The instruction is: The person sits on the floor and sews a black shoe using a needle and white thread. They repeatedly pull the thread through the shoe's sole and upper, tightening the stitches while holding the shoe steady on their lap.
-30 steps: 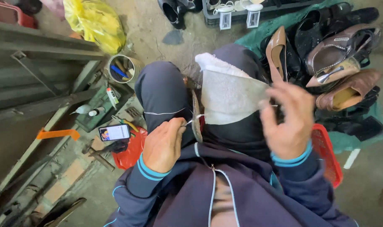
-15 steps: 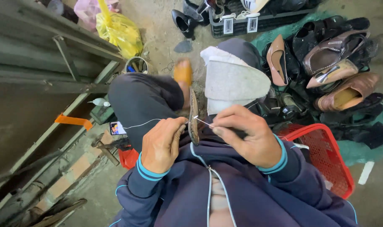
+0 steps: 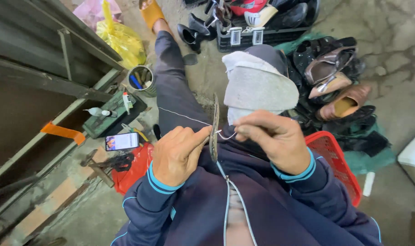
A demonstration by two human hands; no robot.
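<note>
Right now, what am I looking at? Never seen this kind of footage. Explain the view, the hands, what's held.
No machine here: one camera on a person's head, looking down at their lap and two bare hands. The left hand pinches a white thread beside a thin sole seen edge-on. The right hand pinches the thread's loop on the sole's other side. A grey cloth covers one knee. On the floor: a phone, a tin of tools, a red basket and a pile of shoes.
</note>
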